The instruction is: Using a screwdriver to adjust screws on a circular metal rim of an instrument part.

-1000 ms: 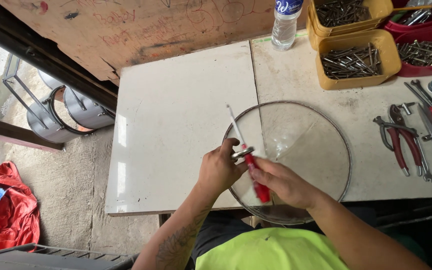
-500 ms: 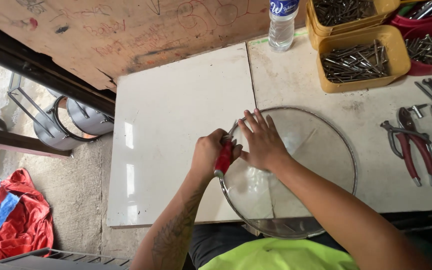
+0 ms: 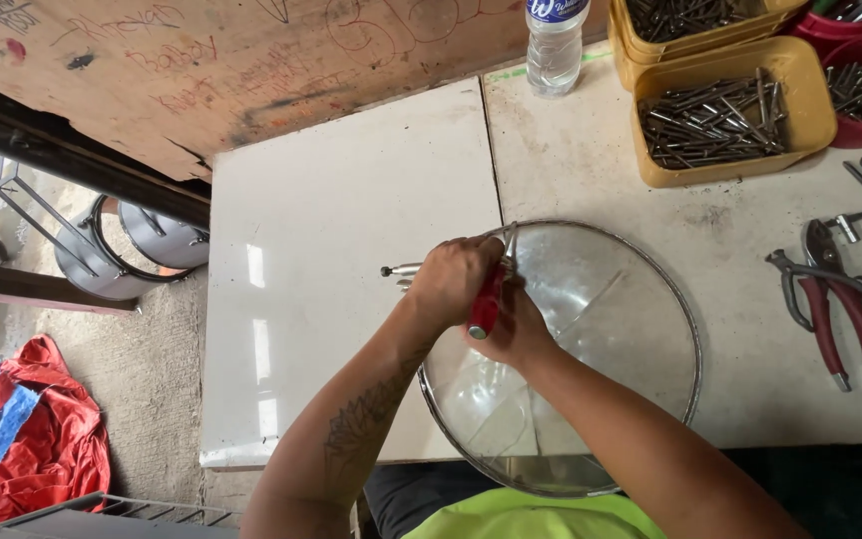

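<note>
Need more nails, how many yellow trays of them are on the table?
2: one yellow tray at the table's far right, another yellow tray stacked behind it, cut off by the frame's top edge. More may lie outside the frame.

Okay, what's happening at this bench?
A person grips a red-handled screwdriver in the left hand, working it at the rim of a round glass lid with a metal band lying on the white table. The right hand sits under the handle, against the lid. Red-handled pliers lie to the right.

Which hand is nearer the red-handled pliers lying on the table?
Right. The right hand rests on the round glass lid, on the side toward the red-handled pliers; the left hand grips a red-handled screwdriver farther away.
</note>
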